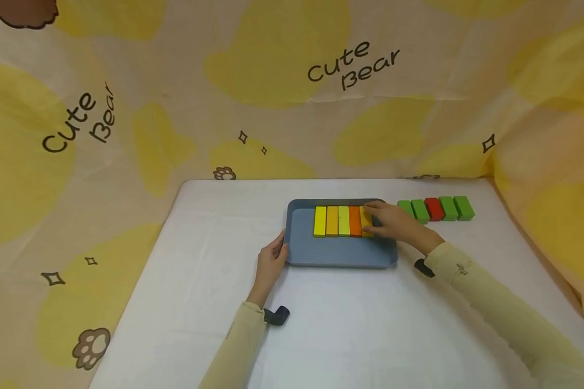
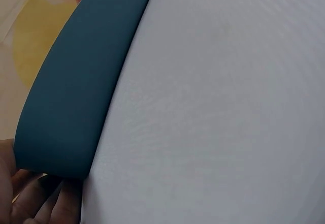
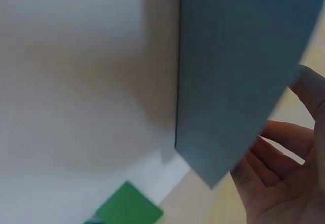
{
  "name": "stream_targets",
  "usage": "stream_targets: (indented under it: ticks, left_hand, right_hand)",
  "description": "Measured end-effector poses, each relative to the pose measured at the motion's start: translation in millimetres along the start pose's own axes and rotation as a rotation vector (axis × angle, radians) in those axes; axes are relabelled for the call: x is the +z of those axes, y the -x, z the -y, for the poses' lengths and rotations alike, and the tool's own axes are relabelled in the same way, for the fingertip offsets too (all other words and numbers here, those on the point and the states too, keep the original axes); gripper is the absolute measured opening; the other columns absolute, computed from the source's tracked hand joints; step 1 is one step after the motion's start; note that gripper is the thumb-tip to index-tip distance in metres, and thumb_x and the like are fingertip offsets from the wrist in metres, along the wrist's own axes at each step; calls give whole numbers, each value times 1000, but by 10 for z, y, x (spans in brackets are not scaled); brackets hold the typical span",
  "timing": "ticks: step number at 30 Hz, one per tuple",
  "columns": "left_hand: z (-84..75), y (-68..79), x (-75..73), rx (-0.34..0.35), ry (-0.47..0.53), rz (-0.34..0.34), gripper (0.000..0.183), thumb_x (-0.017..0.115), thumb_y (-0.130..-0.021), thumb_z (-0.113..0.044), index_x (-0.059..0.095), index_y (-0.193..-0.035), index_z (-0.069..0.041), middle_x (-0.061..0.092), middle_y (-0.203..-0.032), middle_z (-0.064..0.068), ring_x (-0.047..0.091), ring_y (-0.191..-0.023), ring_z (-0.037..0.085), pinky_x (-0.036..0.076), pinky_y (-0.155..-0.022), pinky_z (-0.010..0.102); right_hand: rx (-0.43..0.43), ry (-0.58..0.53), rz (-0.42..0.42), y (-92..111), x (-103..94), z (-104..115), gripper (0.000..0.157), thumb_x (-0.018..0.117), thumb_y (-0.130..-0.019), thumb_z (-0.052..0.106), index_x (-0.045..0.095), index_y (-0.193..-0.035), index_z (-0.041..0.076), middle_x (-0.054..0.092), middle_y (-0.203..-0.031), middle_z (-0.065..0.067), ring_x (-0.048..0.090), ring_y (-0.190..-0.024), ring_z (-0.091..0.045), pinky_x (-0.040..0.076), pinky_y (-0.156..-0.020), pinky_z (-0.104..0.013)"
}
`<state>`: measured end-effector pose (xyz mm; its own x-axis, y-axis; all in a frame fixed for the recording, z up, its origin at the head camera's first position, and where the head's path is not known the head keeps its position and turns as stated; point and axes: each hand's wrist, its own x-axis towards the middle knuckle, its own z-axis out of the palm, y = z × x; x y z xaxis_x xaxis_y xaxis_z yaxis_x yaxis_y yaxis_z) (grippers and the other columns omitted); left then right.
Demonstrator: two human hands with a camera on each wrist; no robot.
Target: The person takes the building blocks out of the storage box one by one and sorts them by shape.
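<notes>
A blue-grey tray [image 1: 340, 254] lies on the white table, with a row of upright-standing-side-by-side blocks in its upper part: yellow [image 1: 319, 221], orange-yellow [image 1: 332, 221], pale green-yellow [image 1: 343, 221] and orange [image 1: 354, 221]. At the row's right end, my right hand [image 1: 400, 222] pinches another orange-yellow block [image 1: 365, 221] between thumb and fingers, partly covering it. My left hand [image 1: 271, 260] grips the tray's left side near the front corner. The left wrist view shows its fingers [image 2: 30, 198] against the tray's outer wall [image 2: 71, 82]. In the right wrist view the tray wall hides the pinched block.
Right of the tray stand several green blocks [image 1: 463, 208] in a row with one red block [image 1: 434, 209] among them; my right hand is close to the leftmost. A patterned cloth [image 1: 282, 81] rises behind and beside the white table [image 1: 331, 324].
</notes>
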<state>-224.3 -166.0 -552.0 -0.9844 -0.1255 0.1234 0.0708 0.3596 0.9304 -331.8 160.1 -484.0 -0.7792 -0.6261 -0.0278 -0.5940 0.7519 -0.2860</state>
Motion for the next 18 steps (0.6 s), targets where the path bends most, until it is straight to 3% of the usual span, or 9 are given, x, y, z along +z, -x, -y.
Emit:
stream_targets:
  ticks: [5,8,18]
  left_hand:
    - [22,-1,-9,-8,-3,22,43,54,-99,-9,50,-141,-4,55,-140,16,57,-127,28,53,-101,32]
    - [29,3,-9,0,-3,28,43,54,-99,-10,50,-142,-3,54,-140,17,56,-128,29,52,-101,32]
    - [68,-14,4,52,-37,5,43,53,-98,-9,50,-140,1,55,-138,21,58,-125,32,54,-97,29]
  right_hand:
    - [63,-16,91,-84,94,49,81,69,-89,46,42,-143,-9,44,-148,-27,45,-135,-43,42,-111,-57]
    - [72,-19,101,-109,116,49,83,69,-88,47,42,-143,-9,45,-147,-27,44,-135,-43,40,-112,-57]
    - [-2,-37,136,-63,20,-9,90,79,-79,45,45,-141,-11,41,-147,-31,43,-133,-48,41,-110,-60]
